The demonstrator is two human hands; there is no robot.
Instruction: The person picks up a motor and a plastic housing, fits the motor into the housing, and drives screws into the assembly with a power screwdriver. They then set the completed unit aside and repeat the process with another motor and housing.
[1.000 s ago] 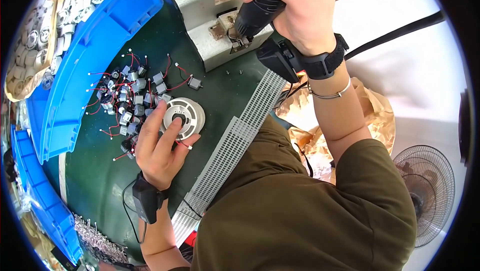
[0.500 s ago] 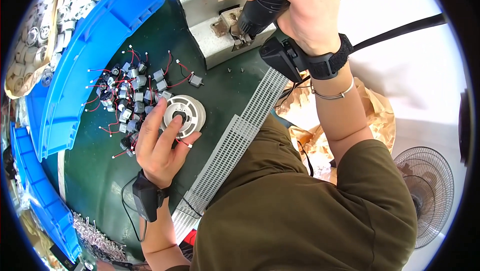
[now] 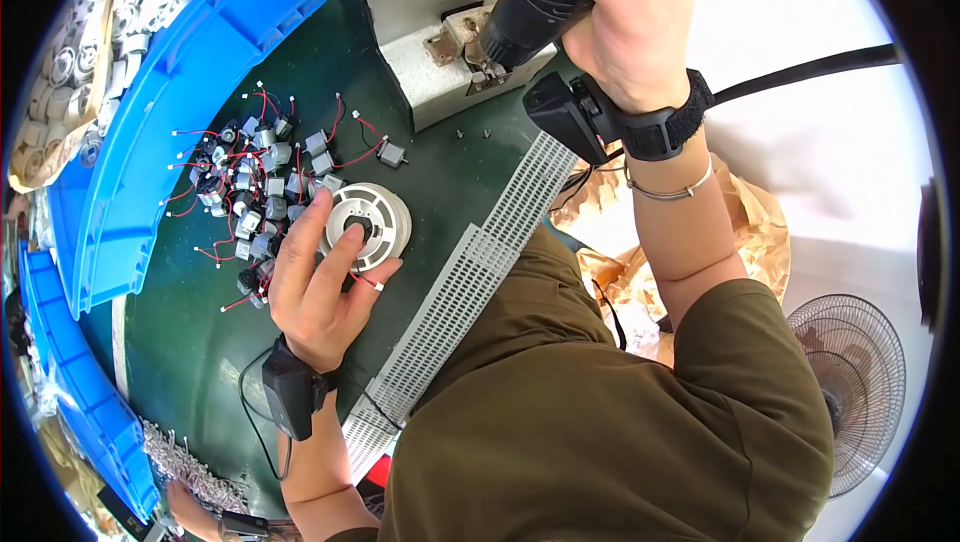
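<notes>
My left hand [image 3: 318, 292] grips a round white plastic housing [image 3: 395, 214] with spoke-like openings, resting on the green table. A fingertip presses near its dark centre, and the thumb is at its near edge. A red wire with a white connector [image 3: 378, 286] shows beside the thumb. My right hand [image 3: 625, 17] is wrapped round a black electric screwdriver [image 3: 540, 14]. The screwdriver points down and left, its tip at the small metal outlet of a grey-white screw feeder [image 3: 400, 52]. The exact contact at the tip is too small to make out.
Many small grey motors [image 3: 277, 185] with red and black wires lie left of the housing. Two tiny screws [image 3: 487, 133] lie before the feeder. Blue bins [image 3: 150, 142] line the left. A white perforated strip [image 3: 470, 262] edges the table. Another person's hand [image 3: 190, 512] shows at lower left.
The screwdriver tip stays at the feeder outlet; my right hand has shifted slightly right. My left hand keeps hold of the housing. Another person's hand has come further into view at lower left.
</notes>
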